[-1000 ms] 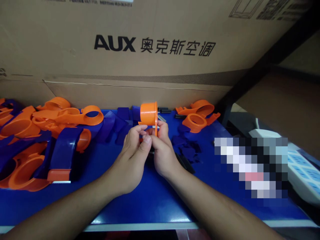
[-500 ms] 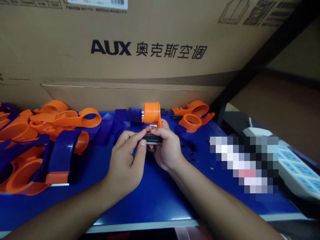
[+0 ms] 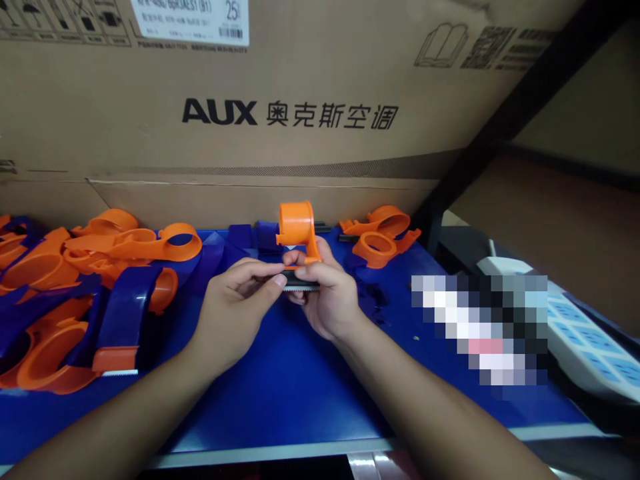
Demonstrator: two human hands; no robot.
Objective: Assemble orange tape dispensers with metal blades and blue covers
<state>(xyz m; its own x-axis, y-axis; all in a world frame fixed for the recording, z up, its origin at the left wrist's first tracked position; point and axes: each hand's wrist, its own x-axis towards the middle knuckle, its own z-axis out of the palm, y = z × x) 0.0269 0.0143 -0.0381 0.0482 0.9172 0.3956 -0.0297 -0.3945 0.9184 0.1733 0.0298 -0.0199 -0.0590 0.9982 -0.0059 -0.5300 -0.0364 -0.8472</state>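
Observation:
An orange tape dispenser [image 3: 296, 225] is held up over the blue table, its ring pointing away from me. My right hand [image 3: 333, 293] grips its near end, thumb on top and fingers curled underneath. Across that end lies a black strip [image 3: 299, 279] with a toothed metal blade [image 3: 301, 289] along its lower edge. My left hand [image 3: 240, 310] pinches the left end of this strip between thumb and fingers. Part of the dispenser's near end is hidden by my fingers.
Orange and blue tape dispenser parts [image 3: 120, 300] are heaped at the left. More orange dispensers [image 3: 380, 243] lie at the back right. A large cardboard box [image 3: 300, 153] stands behind the blue table [image 3: 280, 393]. On the right are a white power strip [image 3: 590, 333] and a blurred-out patch.
My left hand has shifted slightly left, its fingers drawn closer to the strip's left end. The dispenser has tilted a little, showing more of its arm. The camera view has shifted slightly.

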